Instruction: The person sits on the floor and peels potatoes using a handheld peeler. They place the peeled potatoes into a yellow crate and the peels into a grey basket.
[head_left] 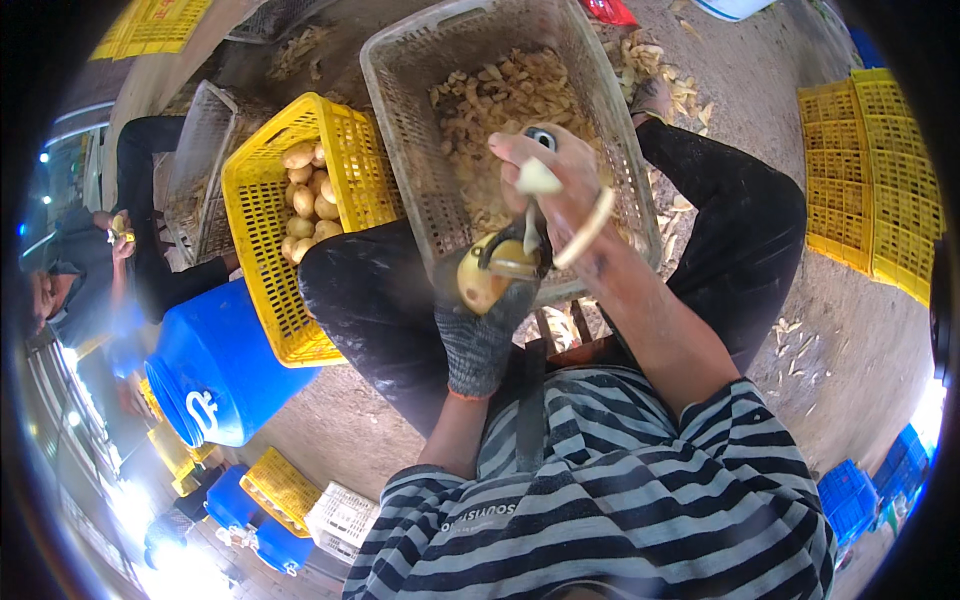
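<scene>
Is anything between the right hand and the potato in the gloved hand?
Just the peeler, gripped in the right hand, its metal head at the potato in the gloved left hand. Pale peel scraps show blurred over the right hand and wrist; nothing else visible blocks the way.

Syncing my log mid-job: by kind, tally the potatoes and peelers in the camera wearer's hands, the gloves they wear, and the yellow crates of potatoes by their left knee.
Potato: 1
Peeler: 1
Glove: 1
Yellow crate: 1
Total: 4
</scene>
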